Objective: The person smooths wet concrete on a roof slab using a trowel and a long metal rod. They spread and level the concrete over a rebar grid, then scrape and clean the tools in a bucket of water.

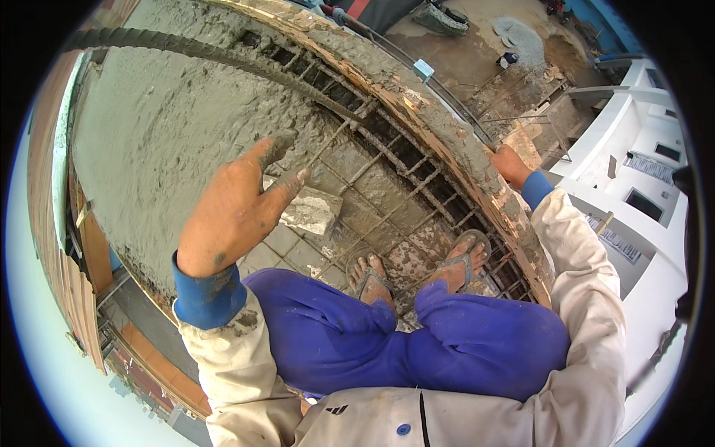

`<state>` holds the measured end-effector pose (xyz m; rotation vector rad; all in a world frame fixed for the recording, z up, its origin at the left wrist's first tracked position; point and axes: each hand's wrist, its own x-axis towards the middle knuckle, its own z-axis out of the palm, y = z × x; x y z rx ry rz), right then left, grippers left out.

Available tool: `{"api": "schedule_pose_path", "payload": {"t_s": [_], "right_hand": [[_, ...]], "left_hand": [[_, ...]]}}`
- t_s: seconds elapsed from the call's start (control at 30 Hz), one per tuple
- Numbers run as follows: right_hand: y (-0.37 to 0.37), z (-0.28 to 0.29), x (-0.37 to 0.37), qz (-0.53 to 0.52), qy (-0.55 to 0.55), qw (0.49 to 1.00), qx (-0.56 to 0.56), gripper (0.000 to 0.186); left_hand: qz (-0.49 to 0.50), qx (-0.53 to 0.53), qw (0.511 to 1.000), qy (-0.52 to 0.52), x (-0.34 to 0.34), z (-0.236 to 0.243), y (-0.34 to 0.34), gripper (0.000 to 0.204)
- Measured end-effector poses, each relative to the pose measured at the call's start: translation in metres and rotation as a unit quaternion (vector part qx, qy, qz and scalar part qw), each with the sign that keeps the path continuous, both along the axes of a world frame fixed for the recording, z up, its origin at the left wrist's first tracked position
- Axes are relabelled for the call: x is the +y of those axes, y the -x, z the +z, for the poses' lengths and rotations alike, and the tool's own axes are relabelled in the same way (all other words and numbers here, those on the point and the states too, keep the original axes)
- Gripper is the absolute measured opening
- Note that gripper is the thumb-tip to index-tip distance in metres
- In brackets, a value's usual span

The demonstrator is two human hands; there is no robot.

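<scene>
My left hand (237,203) hovers over the wet grey concrete (171,127), its thumb and forefinger stretched apart and smeared with grey. Under the thumb lies a pale, rough block (313,211) on the steel mesh; the hand seems apart from it, and its other fingers are hidden. At the outer side of the formwork edge, my right hand (511,166) is closed around a metal pipe (458,106), its fingertips partly out of sight. Between my hands runs a grid of reinforcing bars (383,153), partly buried in concrete at the left.
My sandalled feet (372,277) stand on the mesh. A thick ribbed bar (186,46) crosses above the concrete. The wooden formwork board (439,141) borders a drop to the ground, with a gravel heap (519,41) below. A white building (640,164) stands at the right.
</scene>
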<state>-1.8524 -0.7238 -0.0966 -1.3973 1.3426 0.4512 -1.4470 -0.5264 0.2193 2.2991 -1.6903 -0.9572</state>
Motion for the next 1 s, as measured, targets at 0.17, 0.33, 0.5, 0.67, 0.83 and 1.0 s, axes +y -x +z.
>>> {"api": "schedule_pose_path", "payload": {"t_s": [0.17, 0.33, 0.5, 0.67, 0.83, 1.0], "right_hand": [[-0.003, -0.002, -0.008, -0.024, 0.040, 0.995, -0.083, 0.043], [0.006, 0.013, -0.013, -0.125, 0.317, 0.939, 0.055, 0.051], [0.011, 0.013, 0.004, 0.154, 0.105, 0.982, 0.017, 0.055], [0.007, 0.015, 0.008, 0.035, 0.167, 0.984, 0.055, 0.046], [0.018, 0.039, -0.037, -0.043, 0.144, 0.988, 0.018, 0.048], [0.028, 0.041, -0.033, -0.037, 0.339, 0.936, 0.092, 0.048]], "left_hand": [[-0.005, -0.006, 1.000, -0.005, -0.013, -0.010, -0.004, 0.054], [0.070, 0.078, 0.993, -0.056, -0.019, -0.016, -0.007, 0.054], [0.096, 0.117, 0.988, -0.016, -0.022, -0.029, -0.015, 0.055], [0.109, 0.126, 0.986, -0.009, -0.026, -0.033, -0.015, 0.054], [0.090, 0.121, 0.988, -0.027, -0.029, -0.036, -0.018, 0.056], [0.120, 0.137, 0.983, 0.033, -0.034, -0.040, -0.013, 0.063]]}}
